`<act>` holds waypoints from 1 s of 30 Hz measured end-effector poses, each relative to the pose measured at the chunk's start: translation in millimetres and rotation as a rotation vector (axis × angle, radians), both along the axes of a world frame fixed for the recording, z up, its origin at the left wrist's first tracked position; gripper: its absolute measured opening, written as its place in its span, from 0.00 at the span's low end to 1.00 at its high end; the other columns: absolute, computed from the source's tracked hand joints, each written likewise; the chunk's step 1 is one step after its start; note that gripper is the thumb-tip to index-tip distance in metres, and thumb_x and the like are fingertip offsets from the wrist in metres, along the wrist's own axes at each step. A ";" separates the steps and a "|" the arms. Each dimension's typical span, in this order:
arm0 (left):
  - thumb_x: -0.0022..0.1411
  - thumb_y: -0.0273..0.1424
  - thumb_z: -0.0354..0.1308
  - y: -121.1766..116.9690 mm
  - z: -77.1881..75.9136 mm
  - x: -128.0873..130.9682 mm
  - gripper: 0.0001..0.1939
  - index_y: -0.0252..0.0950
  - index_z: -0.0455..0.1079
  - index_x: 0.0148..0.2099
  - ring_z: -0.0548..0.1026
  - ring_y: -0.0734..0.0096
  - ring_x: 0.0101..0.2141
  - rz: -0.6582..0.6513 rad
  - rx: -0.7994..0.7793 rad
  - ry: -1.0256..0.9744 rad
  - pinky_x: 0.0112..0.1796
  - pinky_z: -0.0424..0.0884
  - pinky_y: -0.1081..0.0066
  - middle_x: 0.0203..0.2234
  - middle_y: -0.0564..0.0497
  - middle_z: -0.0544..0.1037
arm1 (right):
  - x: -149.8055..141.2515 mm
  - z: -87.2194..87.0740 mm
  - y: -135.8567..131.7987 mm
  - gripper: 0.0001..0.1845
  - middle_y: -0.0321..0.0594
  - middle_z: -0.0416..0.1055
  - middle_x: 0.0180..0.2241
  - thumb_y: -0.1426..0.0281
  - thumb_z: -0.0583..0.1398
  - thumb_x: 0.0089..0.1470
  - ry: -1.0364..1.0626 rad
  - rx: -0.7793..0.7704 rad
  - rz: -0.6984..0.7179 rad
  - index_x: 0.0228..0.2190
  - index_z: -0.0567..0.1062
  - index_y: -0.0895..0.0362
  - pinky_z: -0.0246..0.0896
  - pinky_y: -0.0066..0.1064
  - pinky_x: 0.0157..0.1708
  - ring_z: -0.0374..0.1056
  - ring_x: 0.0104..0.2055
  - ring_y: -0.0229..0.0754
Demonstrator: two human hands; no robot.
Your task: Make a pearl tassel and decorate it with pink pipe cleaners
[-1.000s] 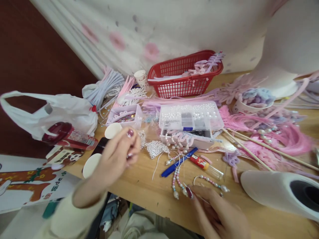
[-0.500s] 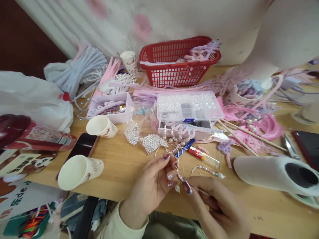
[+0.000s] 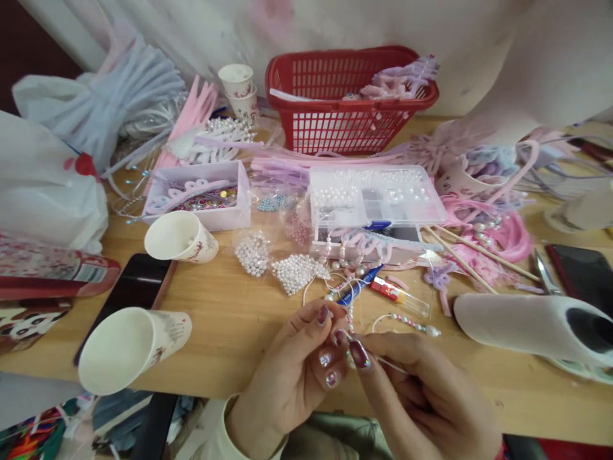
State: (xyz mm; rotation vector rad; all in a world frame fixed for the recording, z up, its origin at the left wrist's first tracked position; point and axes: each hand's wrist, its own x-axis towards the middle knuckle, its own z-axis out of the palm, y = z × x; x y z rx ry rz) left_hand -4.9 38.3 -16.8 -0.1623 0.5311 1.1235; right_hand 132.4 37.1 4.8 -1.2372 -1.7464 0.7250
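Note:
My left hand (image 3: 294, 367) and my right hand (image 3: 421, 390) meet over the table's front edge. Thumb and fingers of the left hand are closed on a thin white cord strung with small pearl beads (image 3: 350, 317). The right thumb and forefinger pinch the same cord close beside the left fingertips, and a loose cord end (image 3: 390, 364) trails out under the right fingers. Part of the beaded cord is hidden by the fingers. Just beyond lie a blue pen (image 3: 358, 285), a lighter (image 3: 387, 290) and another beaded strand (image 3: 416, 324) with a larger pearl at its end.
Bags of pearl beads (image 3: 297, 273) lie before a compartment box (image 3: 402, 216). Paper cups (image 3: 117, 351) and a phone (image 3: 129, 291) are at the left. Behind stands a red basket (image 3: 352, 131); at the right are a white cylindrical object (image 3: 512, 326), scissors (image 3: 546, 271) and pink strands (image 3: 517, 239).
The camera view has shifted slightly. My right fingertips have come closer to the left ones, and the pearl that hung below the fingers is now mostly covered.

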 end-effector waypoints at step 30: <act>0.56 0.32 0.76 -2.9 -2.3 5.5 0.09 0.33 0.84 0.36 0.69 0.88 0.17 -0.049 0.016 -0.046 0.19 0.72 0.87 0.18 0.56 0.75 | 5.0 -4.9 8.8 0.09 0.27 0.75 0.21 0.76 0.61 0.61 0.018 0.040 0.088 0.39 0.75 0.49 0.63 0.27 0.20 0.70 0.18 0.35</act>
